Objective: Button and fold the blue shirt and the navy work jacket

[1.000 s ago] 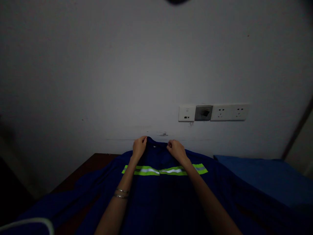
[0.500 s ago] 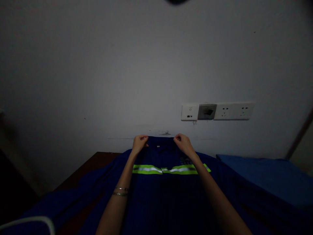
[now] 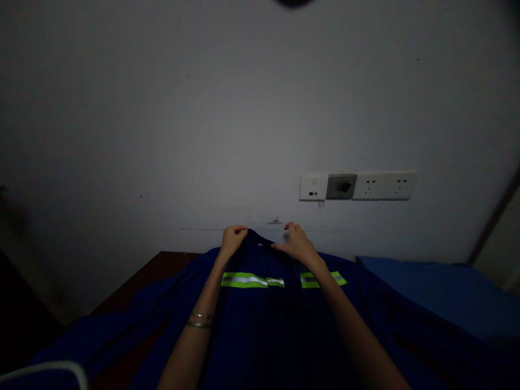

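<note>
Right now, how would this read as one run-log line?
left hand: pinching collar of blue garment | right hand: open near collar, contact unclear | wall: socket plates

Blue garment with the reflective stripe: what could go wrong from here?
1. The left hand pinches the collar, but the right hand is open, so that side could sag.
2. The reflective stripe shows a gap near the right forearm, possibly a fold that might crease.
3. The blue garment is very dark lower down; wrinkles could be missed.
</note>
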Demonstrator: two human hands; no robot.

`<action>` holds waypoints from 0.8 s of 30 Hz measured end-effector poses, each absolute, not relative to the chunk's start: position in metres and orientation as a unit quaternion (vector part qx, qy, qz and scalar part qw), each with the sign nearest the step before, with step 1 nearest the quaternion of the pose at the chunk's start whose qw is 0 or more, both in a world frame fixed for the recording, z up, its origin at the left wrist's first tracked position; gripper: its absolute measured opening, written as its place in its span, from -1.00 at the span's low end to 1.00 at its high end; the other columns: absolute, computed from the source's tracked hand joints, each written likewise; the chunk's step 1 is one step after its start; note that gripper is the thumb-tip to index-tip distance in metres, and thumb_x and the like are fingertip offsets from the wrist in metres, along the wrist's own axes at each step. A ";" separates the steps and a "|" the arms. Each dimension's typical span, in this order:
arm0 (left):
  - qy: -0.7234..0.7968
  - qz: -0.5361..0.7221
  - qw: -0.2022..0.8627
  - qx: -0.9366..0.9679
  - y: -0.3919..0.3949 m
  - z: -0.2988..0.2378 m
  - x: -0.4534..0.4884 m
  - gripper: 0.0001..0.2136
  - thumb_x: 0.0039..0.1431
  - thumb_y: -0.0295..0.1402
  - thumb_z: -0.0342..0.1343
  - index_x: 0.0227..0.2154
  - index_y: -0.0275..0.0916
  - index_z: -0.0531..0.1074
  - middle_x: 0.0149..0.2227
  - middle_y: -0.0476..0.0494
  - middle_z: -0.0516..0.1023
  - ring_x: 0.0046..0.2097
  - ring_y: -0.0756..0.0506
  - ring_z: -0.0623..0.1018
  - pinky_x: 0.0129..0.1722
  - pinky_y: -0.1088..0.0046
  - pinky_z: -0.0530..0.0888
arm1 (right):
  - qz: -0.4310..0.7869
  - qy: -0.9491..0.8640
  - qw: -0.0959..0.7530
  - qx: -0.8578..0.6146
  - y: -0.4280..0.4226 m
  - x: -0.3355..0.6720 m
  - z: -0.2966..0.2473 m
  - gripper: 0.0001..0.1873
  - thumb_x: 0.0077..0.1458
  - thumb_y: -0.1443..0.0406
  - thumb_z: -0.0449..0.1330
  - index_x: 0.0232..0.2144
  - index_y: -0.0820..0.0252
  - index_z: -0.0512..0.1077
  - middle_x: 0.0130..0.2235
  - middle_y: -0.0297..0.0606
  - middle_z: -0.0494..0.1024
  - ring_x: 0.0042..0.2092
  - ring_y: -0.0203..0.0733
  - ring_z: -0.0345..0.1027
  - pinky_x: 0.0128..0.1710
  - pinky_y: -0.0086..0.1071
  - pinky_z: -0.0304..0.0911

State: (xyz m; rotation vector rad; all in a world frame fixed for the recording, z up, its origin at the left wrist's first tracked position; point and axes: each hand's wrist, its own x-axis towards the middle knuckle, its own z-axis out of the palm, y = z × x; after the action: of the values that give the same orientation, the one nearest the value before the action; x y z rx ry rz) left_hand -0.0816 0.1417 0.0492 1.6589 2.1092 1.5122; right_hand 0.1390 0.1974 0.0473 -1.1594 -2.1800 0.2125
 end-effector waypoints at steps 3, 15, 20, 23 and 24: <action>0.686 0.507 0.000 0.522 0.143 0.046 -0.083 -0.77 -0.01 -0.35 0.07 -0.36 -0.35 0.55 -0.47 -0.14 0.55 -0.48 -0.01 0.47 -0.45 0.54 0.37 | 0.048 -0.844 0.240 -0.477 0.187 0.138 0.042 -0.33 -0.28 0.20 0.28 -0.06 0.21 0.21 -0.08 -0.03 0.31 -0.10 0.03 0.23 -0.30 -0.32 0.17; 0.738 0.439 0.081 0.507 0.139 0.030 -0.094 -0.77 0.01 -0.42 0.06 -0.28 -0.37 0.51 -0.43 -0.18 0.57 -0.42 -0.04 0.51 -0.43 0.52 0.40 | 0.259 -0.848 0.223 -0.406 0.225 0.158 0.036 -0.81 -0.07 0.31 0.10 -0.63 0.30 0.40 -0.68 -0.40 0.28 -0.55 -0.37 0.18 -0.55 -0.51 0.02; 0.723 0.419 0.133 0.533 0.138 0.026 -0.102 -0.81 -0.11 -0.45 0.12 -0.38 -0.36 0.53 -0.52 -0.09 0.53 -0.49 0.01 0.45 -0.50 0.57 0.33 | 0.352 -0.813 0.236 -0.399 0.232 0.161 0.030 -0.79 -0.06 0.26 0.10 -0.54 0.31 0.44 -0.71 -0.47 0.19 -0.62 -0.42 0.11 -0.61 -0.54 0.12; 0.689 0.436 0.202 0.543 0.135 0.026 -0.107 -0.77 -0.10 -0.34 0.12 -0.40 -0.38 0.53 -0.58 -0.05 0.48 -0.55 0.04 0.38 -0.55 0.58 0.26 | 0.406 -0.787 0.251 -0.391 0.239 0.169 0.029 -0.80 -0.10 0.24 0.15 -0.52 0.31 0.45 -0.70 -0.48 0.20 -0.62 -0.44 0.10 -0.58 -0.53 0.20; 0.680 0.445 0.222 0.540 0.134 0.026 -0.109 -0.74 -0.11 -0.31 0.12 -0.39 -0.39 0.53 -0.59 -0.04 0.47 -0.55 0.04 0.37 -0.55 0.58 0.25 | 0.431 -0.774 0.259 -0.386 0.241 0.171 0.029 -0.80 -0.12 0.24 0.18 -0.52 0.30 0.46 -0.69 -0.47 0.22 -0.61 -0.44 0.11 -0.57 -0.52 0.22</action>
State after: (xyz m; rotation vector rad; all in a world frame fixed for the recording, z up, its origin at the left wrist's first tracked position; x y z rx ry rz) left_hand -0.1089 0.1340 0.0257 1.4909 1.8782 1.2286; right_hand 0.1711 0.2409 0.0286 -1.0453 -2.0972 1.1685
